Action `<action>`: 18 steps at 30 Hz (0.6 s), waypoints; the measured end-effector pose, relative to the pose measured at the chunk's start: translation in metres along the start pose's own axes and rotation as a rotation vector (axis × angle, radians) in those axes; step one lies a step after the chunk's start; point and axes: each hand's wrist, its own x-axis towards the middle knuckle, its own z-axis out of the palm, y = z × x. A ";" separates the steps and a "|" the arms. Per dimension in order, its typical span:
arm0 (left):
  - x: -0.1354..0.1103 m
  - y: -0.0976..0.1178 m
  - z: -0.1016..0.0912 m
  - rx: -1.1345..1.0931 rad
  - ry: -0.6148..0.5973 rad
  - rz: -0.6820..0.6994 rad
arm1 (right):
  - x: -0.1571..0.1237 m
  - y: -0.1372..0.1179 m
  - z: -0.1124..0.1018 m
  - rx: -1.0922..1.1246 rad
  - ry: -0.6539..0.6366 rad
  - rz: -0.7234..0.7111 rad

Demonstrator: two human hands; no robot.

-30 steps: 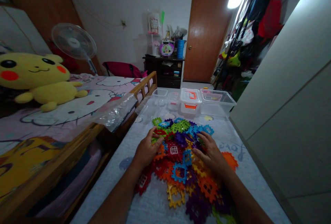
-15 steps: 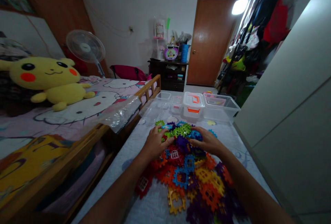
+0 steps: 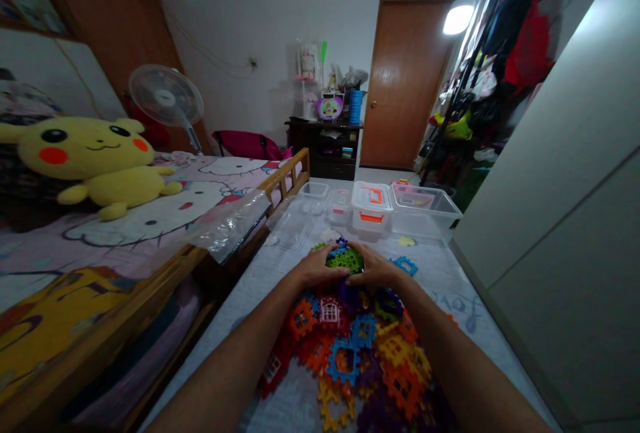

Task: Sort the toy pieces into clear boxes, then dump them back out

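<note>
A heap of colourful interlocking plastic building pieces (image 3: 343, 361) with toothed edges lies on the sheet in front of me; some have window bars. At the heap's far end, my left hand (image 3: 320, 268) and my right hand (image 3: 374, 267) curve round a cluster of green building pieces (image 3: 346, 260) with blue and purple ones. Both thumbs nearly meet on the near side of this cluster. Below my hands lie a red window piece (image 3: 330, 313) and an orange piece (image 3: 303, 318). A single blue piece (image 3: 405, 265) rests beyond my right hand. My forearms cover the heap's sides.
Behind the heap stand a lidded clear box (image 3: 371, 207) with orange clips and an open clear bin (image 3: 425, 209). A wooden bed rail (image 3: 285, 176) runs along the left, with plastic wrap (image 3: 235, 223) over it. A pale cabinet (image 3: 560, 186) borders the right.
Both hands have moved inward and closed together round the green and blue pieces. The far pieces are gathered closer, leaving one blue piece apart on the right.
</note>
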 end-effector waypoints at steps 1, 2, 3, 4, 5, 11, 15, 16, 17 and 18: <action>0.000 0.004 -0.001 -0.041 -0.020 0.041 | -0.001 -0.003 0.000 0.019 0.016 -0.027; 0.001 0.008 -0.002 -0.075 -0.038 0.077 | -0.003 -0.006 0.000 0.035 0.033 -0.048; 0.002 0.012 -0.003 -0.111 -0.052 0.112 | -0.004 -0.009 0.000 0.053 0.055 -0.064; 0.003 0.016 -0.004 -0.151 -0.053 0.148 | -0.005 -0.013 -0.001 0.075 0.083 -0.077; 0.003 0.021 -0.006 -0.191 -0.048 0.188 | -0.007 -0.017 -0.002 0.101 0.119 -0.088; -0.019 0.052 -0.021 -0.186 0.034 0.343 | -0.034 -0.046 -0.012 0.211 0.286 -0.106; -0.059 0.064 -0.030 -0.067 0.000 0.328 | -0.069 -0.060 -0.025 0.198 0.221 -0.146; -0.070 0.063 -0.032 -0.042 -0.013 0.337 | -0.078 -0.060 -0.028 0.187 0.191 -0.150; -0.080 0.061 -0.033 -0.012 -0.019 0.345 | -0.087 -0.057 -0.032 0.173 0.163 -0.148; -0.090 0.057 -0.033 0.022 -0.003 0.349 | -0.094 -0.053 -0.036 0.154 0.150 -0.136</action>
